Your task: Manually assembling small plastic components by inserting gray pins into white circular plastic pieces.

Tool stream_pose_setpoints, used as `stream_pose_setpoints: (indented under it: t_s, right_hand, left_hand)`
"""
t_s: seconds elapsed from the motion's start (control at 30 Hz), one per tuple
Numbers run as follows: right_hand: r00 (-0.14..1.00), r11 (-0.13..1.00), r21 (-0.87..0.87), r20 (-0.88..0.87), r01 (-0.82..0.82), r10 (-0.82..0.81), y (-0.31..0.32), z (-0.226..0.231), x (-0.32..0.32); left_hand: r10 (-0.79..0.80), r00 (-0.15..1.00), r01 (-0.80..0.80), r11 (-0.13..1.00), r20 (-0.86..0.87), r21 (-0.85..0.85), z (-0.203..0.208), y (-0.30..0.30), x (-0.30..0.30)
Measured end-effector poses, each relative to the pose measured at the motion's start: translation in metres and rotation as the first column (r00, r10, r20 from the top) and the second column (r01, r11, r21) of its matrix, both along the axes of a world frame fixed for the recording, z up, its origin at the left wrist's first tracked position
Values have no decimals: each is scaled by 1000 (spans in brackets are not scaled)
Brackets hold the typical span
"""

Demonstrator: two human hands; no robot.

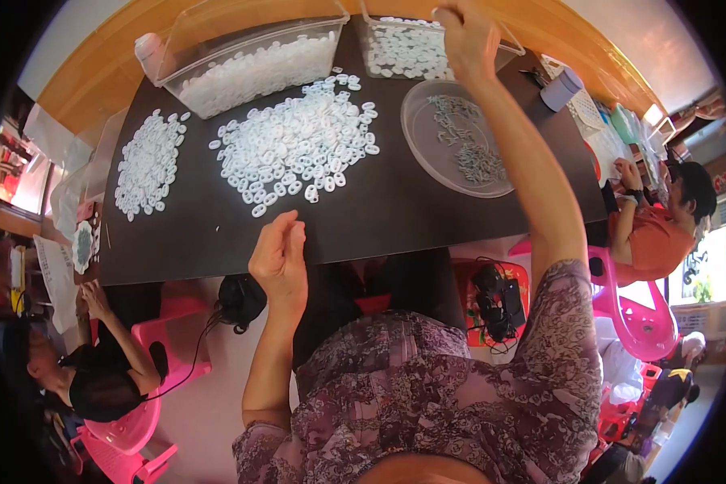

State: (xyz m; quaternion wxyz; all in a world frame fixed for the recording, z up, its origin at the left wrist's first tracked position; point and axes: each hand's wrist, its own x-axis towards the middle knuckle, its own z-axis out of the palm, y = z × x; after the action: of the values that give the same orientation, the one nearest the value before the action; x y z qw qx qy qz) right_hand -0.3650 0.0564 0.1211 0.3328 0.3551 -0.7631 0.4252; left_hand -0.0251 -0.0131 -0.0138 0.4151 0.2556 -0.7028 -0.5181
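Note:
Near the table's front edge, my left hand (pixel 281 256) is closed, its thumb against curled fingers; whatever it may hold is hidden. My right hand (pixel 469 42) reaches far forward to the right clear bin (pixel 369 60), fingers closed above its right part, their contents not visible. White pieces (pixel 405 47) lie in that bin. A large heap of small white oval pieces with holes (pixel 298 145) spreads over the dark table (pixel 355 230) beyond my left hand. Beside my right forearm sits a round clear tray (pixel 427 165) with small screw-like metal parts (pixel 477 164) in two clusters.
A second heap of white ovals (pixel 148 165) lies at the left. Behind the large heap stands a long clear bin (pixel 258 77) of white pieces. A bottle (pixel 149 52) is at back left, a grey-lilac cup (pixel 562 89) at right. People sit on both sides near pink chairs (pixel 641 319).

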Motion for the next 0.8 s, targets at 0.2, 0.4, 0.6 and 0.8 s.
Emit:
stream_pose_setpoints:
  t_s: [0.2, 0.4, 0.6, 0.8]
  right_hand:
    - [966, 966, 191, -226, 174, -129, -18, -14, -50]
    - [982, 926, 331, 15, -182, 188, 9, -46, 52]
    - [802, 759, 287, 61, -584, 594, 16, -103, 131]
    - [709, 625, 481, -11, -615, 705, -5, -106, 165]
  left_hand:
    - [4, 996, 26, 944, 92, -328, 20, -2, -16]
    - [-932, 204, 964, 244, -299, -103, 98, 44, 31]
    - [-634, -307, 950, -252, -710, -186, 91, 95, 37]
    - [-641, -335, 939, -169, -691, -299, 81, 92, 46]
